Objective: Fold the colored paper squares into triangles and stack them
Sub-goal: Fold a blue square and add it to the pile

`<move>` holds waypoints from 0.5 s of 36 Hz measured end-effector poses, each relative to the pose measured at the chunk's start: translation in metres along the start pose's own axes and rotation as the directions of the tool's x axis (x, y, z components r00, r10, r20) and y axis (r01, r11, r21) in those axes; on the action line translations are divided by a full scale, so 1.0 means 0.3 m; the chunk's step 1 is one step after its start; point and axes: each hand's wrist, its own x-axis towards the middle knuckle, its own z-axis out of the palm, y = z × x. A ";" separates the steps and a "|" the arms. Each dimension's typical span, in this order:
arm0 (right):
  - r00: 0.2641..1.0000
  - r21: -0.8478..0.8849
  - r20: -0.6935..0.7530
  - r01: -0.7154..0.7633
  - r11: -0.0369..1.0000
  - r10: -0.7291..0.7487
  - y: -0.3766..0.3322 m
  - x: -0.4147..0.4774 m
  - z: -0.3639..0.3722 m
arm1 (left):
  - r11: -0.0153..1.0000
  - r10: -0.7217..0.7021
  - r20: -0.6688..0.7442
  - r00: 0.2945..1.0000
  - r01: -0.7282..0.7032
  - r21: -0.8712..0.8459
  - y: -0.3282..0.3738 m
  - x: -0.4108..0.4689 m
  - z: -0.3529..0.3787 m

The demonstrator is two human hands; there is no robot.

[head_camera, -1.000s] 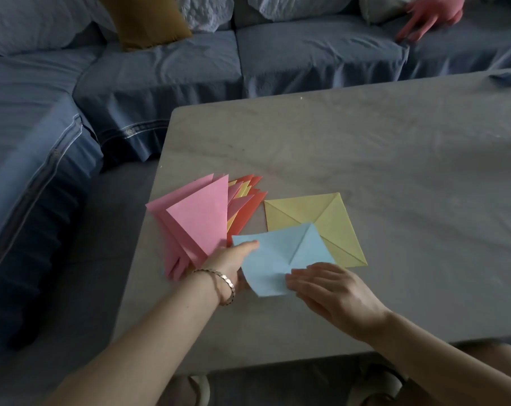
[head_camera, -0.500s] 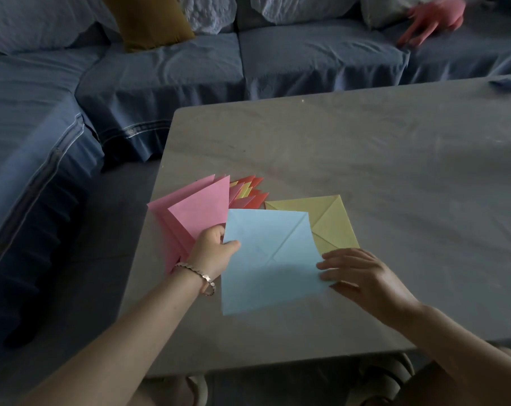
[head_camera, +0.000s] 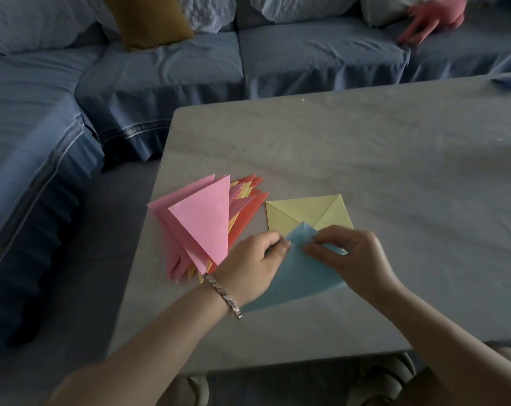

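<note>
Both left hand (head_camera: pixel 254 262) and right hand (head_camera: pixel 353 256) now pinch the blue paper (head_camera: pixel 301 278), newly folded diagonally.

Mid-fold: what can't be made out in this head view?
- Head view: whether corners of the blue paper meet; fingers of the left hand and right hand cover them.
- Head view: how many triangles the stack holds; the top pink one covers the rest.
- Head view: near corner of the yellow square, behind the blue paper.
- Head view: small blue object, cut by the right edge.
</note>
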 end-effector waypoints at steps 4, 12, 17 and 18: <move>0.999 -0.014 -0.041 -0.002 1.000 0.001 -0.012 -0.014 0.009 | 0.997 0.072 -0.179 0.981 -0.073 0.002 0.035 -0.023 0.014; 0.989 0.040 -0.144 -0.036 0.999 0.041 -0.034 -0.026 0.026 | 0.995 0.093 -0.375 0.922 -0.093 0.019 0.043 -0.041 0.036; 0.982 0.055 -0.177 -0.058 0.997 0.067 -0.064 -0.021 0.032 | 0.992 0.125 -0.417 0.900 -0.113 0.054 0.056 -0.047 0.040; 0.981 0.062 -0.179 -0.060 0.996 0.070 -0.069 -0.021 0.033 | 0.992 0.125 -0.430 0.894 -0.113 0.052 0.055 -0.047 0.041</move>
